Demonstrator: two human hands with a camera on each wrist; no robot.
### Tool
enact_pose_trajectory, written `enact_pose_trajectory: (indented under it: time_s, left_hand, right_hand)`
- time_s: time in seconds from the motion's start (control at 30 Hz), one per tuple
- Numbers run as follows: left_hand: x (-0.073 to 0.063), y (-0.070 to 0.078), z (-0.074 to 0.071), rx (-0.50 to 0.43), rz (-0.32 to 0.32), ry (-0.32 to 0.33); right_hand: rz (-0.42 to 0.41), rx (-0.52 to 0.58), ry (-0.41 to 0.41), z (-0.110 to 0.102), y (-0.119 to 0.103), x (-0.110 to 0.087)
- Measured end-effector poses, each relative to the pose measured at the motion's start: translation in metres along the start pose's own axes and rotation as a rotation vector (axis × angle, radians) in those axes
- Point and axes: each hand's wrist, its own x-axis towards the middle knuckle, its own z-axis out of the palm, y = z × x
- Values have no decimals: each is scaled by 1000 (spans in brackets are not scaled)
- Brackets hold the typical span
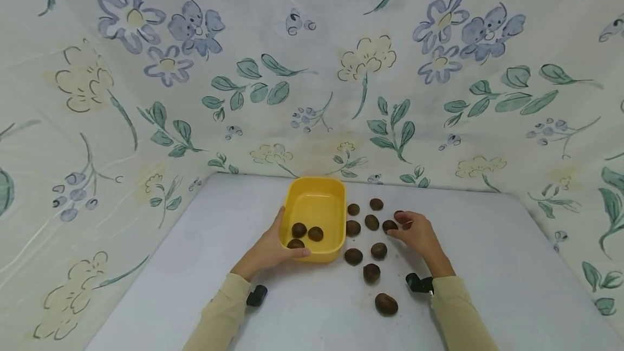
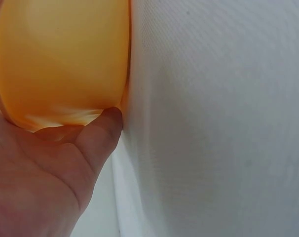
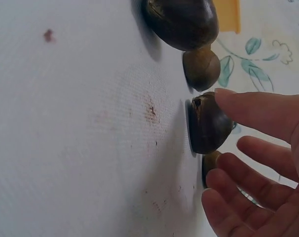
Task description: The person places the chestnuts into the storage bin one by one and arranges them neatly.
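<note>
A yellow plastic box [image 1: 314,184] stands on the table with three chestnuts [image 1: 316,233] at its near end. My left hand [image 1: 268,251] grips its near left corner, thumb along the near wall and fingers at the left side. In the left wrist view the thumb [image 2: 102,133] lies against the yellow wall [image 2: 65,59]. To the right of the box, my right hand [image 1: 415,234] is at a dark brown chestnut [image 1: 389,226], thumb and fingers apart. In the right wrist view its thumb tip overlaps this chestnut [image 3: 208,123]; contact is unclear. Another chestnut [image 1: 399,214] is partly hidden behind the fingers.
Several loose chestnuts lie between the box and my right hand, one [image 1: 386,304] nearest to me. Dark wrist devices [image 1: 419,283] sit by both sleeves. A flowered cloth [image 1: 312,96] rises behind the white table [image 1: 312,307].
</note>
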Motion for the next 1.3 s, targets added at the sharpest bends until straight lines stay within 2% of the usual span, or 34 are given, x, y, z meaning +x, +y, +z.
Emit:
enact_pose_trajectory:
  time_s: [0.23,0.5,0.63,0.87,1.3]
  left_hand:
    - [-1,-1,0,-6,-2,-6]
    - [1,-1,0,-27,29,-9]
    - [2,-3,0,-13,19,4]
    - [3,-6,1,-6,6,-3]
    - [3,-5,3,9,27,8]
  right_hand:
    - [-1,-23,-7,4,-1,0]
    - [-34,-52,-17,6,-2,4]
    - [-47,-67,-17,7,-2,7]
    - [-22,-72,-26,10,0,8]
    - [-39,-63,14,12,5,9]
